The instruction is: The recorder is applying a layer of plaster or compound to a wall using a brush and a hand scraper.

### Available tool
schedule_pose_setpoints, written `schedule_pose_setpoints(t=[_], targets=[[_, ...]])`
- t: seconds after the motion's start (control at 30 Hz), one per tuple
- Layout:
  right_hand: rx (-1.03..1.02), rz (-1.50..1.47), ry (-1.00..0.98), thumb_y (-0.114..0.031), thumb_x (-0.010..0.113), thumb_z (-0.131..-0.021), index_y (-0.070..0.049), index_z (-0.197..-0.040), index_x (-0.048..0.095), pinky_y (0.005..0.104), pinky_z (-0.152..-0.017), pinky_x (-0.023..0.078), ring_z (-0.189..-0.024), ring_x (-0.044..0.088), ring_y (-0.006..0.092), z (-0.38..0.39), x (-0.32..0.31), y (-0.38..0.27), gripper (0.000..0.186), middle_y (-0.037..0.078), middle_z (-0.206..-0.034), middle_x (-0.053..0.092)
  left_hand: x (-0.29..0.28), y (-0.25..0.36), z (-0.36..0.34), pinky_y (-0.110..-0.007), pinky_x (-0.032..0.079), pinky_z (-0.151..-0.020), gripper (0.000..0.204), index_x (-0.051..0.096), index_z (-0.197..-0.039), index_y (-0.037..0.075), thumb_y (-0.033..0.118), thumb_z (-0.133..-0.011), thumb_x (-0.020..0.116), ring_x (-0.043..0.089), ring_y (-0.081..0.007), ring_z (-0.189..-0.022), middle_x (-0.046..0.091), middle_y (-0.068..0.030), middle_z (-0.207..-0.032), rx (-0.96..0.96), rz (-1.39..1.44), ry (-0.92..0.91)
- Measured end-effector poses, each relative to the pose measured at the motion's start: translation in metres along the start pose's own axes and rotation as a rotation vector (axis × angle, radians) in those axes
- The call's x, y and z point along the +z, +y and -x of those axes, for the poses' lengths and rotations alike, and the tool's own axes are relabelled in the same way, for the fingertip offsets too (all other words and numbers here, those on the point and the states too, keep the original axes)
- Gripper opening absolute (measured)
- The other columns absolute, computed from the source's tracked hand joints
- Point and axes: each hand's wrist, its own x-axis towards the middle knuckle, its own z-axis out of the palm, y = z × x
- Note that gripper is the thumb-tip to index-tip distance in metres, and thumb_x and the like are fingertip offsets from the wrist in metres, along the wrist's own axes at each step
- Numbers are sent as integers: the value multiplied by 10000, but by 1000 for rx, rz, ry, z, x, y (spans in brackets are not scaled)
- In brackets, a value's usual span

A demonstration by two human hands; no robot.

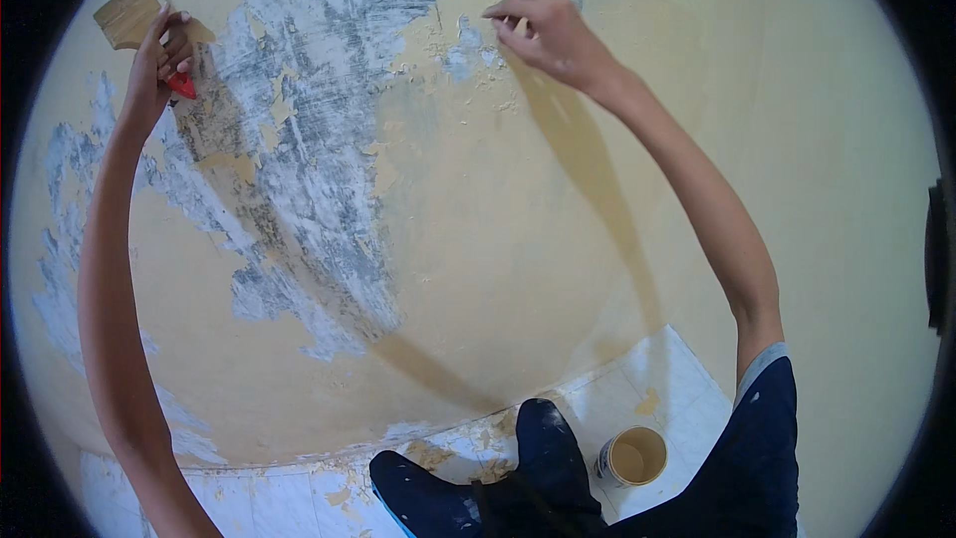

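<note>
My left hand (159, 65) is raised at the upper left, its fingers wrapped round the red handle of a scraper (129, 15). The scraper's wide, flat blade points up and to the left, its surface tan like the wall. On the other side, my right hand (543, 30) is up by the wall, with thumb and fingers bent into a pinch. Whatever lies between those fingertips is too small to make out. They are close to ragged paint edges on the yellow wall (498, 219). Between my hands spreads a large grey-white stripped patch (319, 90).
Paint flakes (433, 453) litter the white tiled floor (299, 498) along the wall's base. An open round tub (637, 456) stands on the floor right of my legs (548, 448). At the right rim is a dark object (936, 254) I cannot identify.
</note>
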Motion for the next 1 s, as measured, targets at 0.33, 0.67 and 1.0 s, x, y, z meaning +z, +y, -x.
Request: schedule_pose_setpoints(t=[0.33,0.67,1.0], targets=[[488,-100,290,-21,555,-890,69,-1136,661,447,-859,514,-932,640,397,11,70,-74,282,270,-1029,587,1,1,7,-186,283,-513,415,585,-1111,33,439,-1036,543,224,-19,-506,225,98,-621,14,4,-36],[573,-187,401,-166,669,-859,56,-875,737,389,-725,552,-726,708,305,-6,55,-53,232,204,-766,708,-4,-2,4,-193,276,-522,429,556,-1154,19,433,-1046,527,214,-24,-517,224,96,-638,13,22,-62],[376,333,101,-74,617,-848,82,-752,617,485,-755,547,-817,654,441,-18,61,-70,183,292,-816,636,-7,-8,1,-196,300,-532,426,568,-1206,20,413,-1048,527,218,-28,-517,228,94,-645,44,17,-30]])
